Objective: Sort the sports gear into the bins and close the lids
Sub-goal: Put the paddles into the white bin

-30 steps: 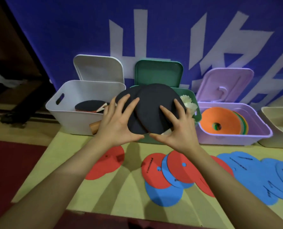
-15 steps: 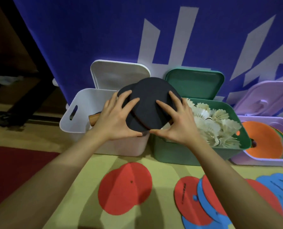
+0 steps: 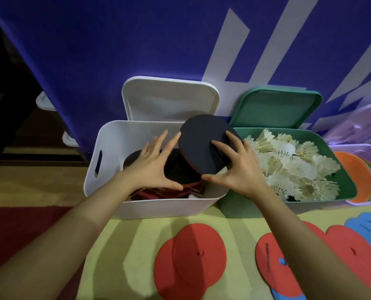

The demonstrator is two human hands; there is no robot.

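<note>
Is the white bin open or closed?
Open. The white bin has its lid standing behind it, and paddles show inside.

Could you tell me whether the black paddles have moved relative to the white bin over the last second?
Yes. The black paddles went from in front of the green bin leftward and down into the white bin.

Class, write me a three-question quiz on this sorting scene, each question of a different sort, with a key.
1. True or false: the white bin has its lid shut.
2. Which bin holds the shuttlecocks? A white, B green, C purple.
3. Fill in: the right hand grips a black ____ over the white bin.

Key: 1 false, the white lid leans open behind it. 2 B, the green bin. 3 paddle; the left hand has its fingers spread beside it.
</note>
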